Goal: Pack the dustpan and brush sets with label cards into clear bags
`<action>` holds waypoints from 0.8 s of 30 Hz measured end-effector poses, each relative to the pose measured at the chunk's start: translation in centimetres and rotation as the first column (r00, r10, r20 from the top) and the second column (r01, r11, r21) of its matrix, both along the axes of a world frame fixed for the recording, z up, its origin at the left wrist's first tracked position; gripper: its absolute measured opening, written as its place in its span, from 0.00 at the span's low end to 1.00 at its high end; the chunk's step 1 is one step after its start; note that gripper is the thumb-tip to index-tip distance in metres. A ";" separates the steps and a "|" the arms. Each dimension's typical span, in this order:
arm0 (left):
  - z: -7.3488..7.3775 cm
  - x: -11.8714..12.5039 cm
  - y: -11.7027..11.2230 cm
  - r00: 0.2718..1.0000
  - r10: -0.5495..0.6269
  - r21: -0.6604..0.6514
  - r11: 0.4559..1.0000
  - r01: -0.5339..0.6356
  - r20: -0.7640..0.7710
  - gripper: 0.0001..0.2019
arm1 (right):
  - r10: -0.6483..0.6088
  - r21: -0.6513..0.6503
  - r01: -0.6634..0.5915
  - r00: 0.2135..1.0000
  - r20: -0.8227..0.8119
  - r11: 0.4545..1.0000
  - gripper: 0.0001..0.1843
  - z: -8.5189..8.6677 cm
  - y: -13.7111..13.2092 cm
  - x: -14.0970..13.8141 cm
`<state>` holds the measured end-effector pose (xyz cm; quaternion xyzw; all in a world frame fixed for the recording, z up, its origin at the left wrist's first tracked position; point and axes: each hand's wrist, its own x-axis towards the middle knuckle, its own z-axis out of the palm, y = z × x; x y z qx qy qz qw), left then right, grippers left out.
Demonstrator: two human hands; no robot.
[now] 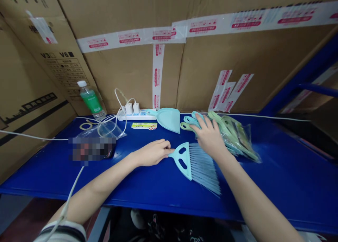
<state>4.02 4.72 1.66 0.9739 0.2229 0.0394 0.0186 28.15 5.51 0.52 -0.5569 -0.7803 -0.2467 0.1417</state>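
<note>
My left hand [155,153] is closed round the handle end of a light blue hand broom [188,161], whose bristles fan out to the right over the blue table. My right hand [210,136] rests with fingers spread on the handles of a pile of green and blue brushes [237,136], partly wrapped in clear plastic. Whether it grips any of them cannot be made out. A light blue dustpan [169,119] lies behind the broom, its handle reaching over a white power strip [136,115].
A green-labelled bottle [91,100] stands at the back left beside white cables [112,120] and chargers. A yellow label card [144,126] lies before the strip. Pixelated is an object [91,148] at left. Taped cardboard [126,69] walls the back of the blue table [148,189].
</note>
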 end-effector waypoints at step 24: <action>-1.5 1.1 0.0 0.990 0.144 0.137 0.980 -0.143 0.002 0.20 | -0.110 0.133 0.163 0.936 -0.334 0.978 0.20 2.9 1.3 4.4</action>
